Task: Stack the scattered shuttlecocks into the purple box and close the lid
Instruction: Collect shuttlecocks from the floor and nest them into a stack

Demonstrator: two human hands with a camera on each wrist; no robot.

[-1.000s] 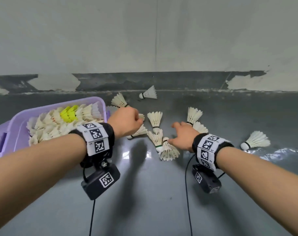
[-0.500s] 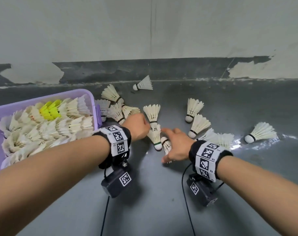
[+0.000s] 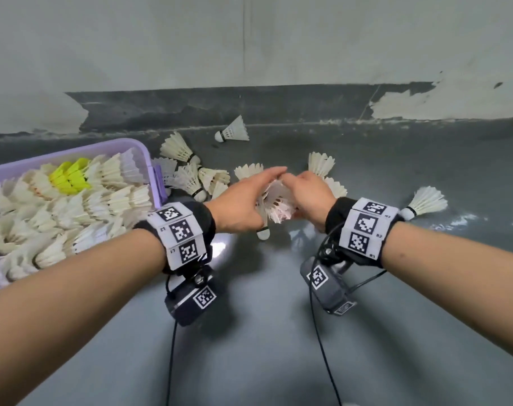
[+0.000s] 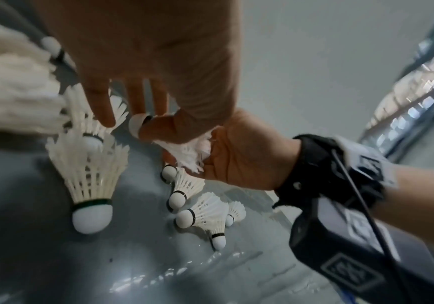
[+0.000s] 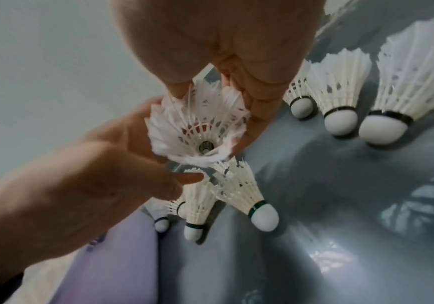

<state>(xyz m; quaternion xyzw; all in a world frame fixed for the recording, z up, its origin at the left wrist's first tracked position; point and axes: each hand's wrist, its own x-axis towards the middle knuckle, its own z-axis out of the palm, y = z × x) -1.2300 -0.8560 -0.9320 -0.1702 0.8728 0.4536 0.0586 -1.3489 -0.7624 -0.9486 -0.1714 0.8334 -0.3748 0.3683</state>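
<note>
The purple box [image 3: 145,153] stands at the left, heaped with white shuttlecocks and a few yellow ones [image 3: 69,178]. My hands meet above the grey floor. My right hand [image 3: 306,191] curls its fingers round the skirt of a white shuttlecock [image 5: 200,125]. Its cork [image 4: 136,125] points into my left hand [image 3: 243,197], whose thumb and fingers pinch it. Under the left hand hangs a green-banded shuttlecock [image 4: 88,174], cork [image 3: 263,232] down, with another nested in its skirt.
Loose shuttlecocks lie on the floor: one by the wall [image 3: 233,131], one at far right [image 3: 428,202], one behind my hands [image 3: 321,164] and a cluster beside the box [image 3: 202,180]. The wall runs close behind. Camera cables hang from both wrists.
Both hands have lifted off the floor and come together. The right hand has picked up a white shuttlecock and brought it to the left hand.
</note>
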